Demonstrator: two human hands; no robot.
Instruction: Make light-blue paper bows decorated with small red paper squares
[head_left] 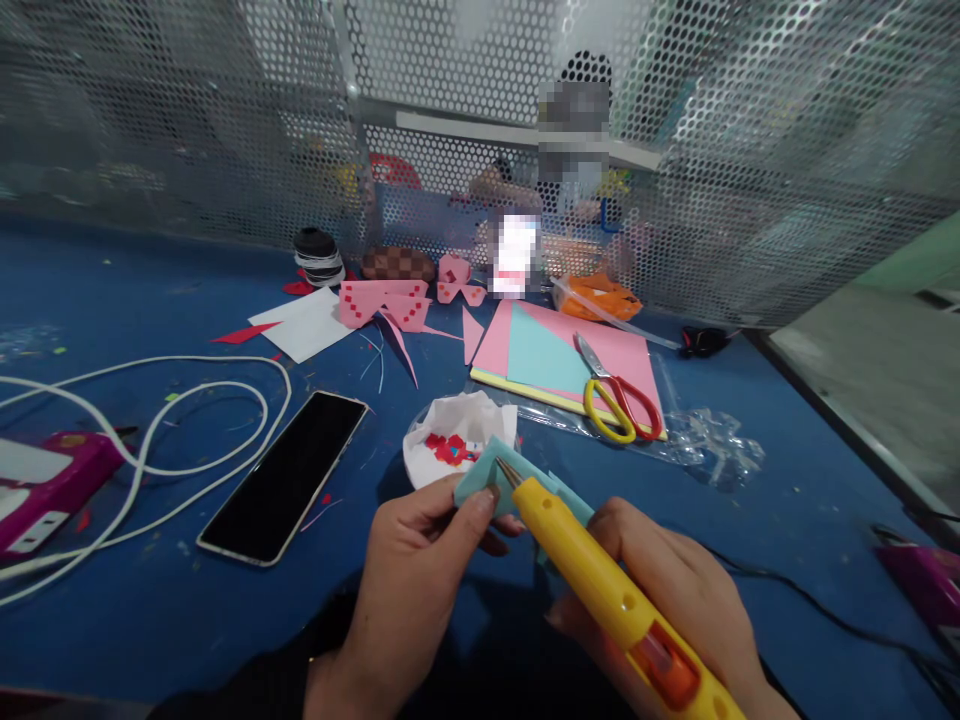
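My left hand (420,570) pinches a folded light-blue paper piece (484,472) between thumb and fingers, low in the middle of the view. My right hand (675,600) grips a yellow glue gun (600,590) with an orange trigger; its metal tip touches the blue paper right by my left thumb. Just behind the paper lies a white paper scrap (457,430) holding small red cut bits.
On the blue table (150,290): a black phone (289,475), white cables (187,440), scissors (619,395) on pink and blue paper sheets (540,350), pink paper bows (386,303), crumpled clear plastic (712,445), magenta objects at both edges. A perforated metal screen (225,120) stands behind; a person sits beyond it.
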